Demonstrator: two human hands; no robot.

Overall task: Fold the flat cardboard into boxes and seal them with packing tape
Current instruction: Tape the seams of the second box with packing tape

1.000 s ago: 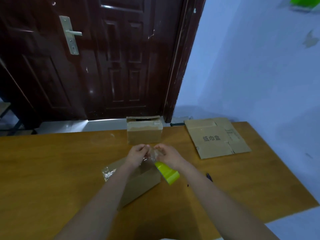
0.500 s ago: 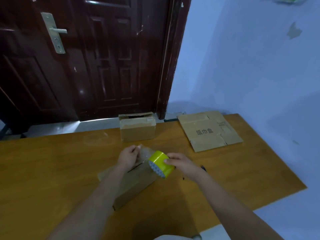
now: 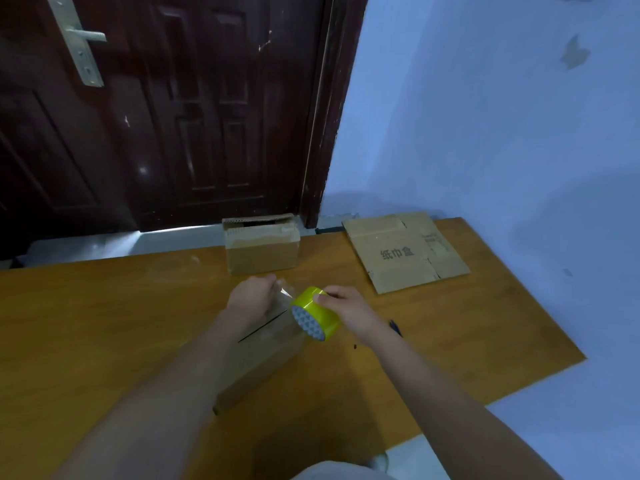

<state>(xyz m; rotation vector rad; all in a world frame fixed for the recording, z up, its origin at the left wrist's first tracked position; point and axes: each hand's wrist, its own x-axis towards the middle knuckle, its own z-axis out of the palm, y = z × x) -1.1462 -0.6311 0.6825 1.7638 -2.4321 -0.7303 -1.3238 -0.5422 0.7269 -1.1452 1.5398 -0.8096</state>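
1. Between the two hands, a short stretch of clear tape (image 3: 284, 292) is held taut; a second ago the roll (image 3: 315, 313) was tipped down at the right fingers with its yellow rim turned to the camera, and now its patterned end is turned to the camera and it is carried above the near box (image 3: 263, 351).
2. By the right hand (image 3: 348, 308) the roll is gripped, thumb curled over its yellow rim, the other fingers hidden behind it.
3. By the left hand (image 3: 254, 299) the free end of the tape appears to be pinched, fingers curled; the fingertips are turned away, so the pinch itself cannot be confirmed.
4. Under both hands the box is lying on the table (image 3: 86, 323), its dark flap seam running from beneath the left wrist toward the roll.
5. From this it is judged that tape is being drawn out to be laid along that seam, and that sealing of this box is not yet done.
6. Beyond the fingers, a second box (image 3: 261, 251) is standing at the far table edge, already taped it seems, and a flat cardboard (image 3: 405, 252) is lying well to the right of it, not yet folded.
7. Much of the near box is covered by the left forearm, and the tape is nearly invisible against it; whether any tape is stuck down cannot be told.
8. Just beyond the right wrist a small dark object (image 3: 395, 328) is partly hidden and cannot be identified.
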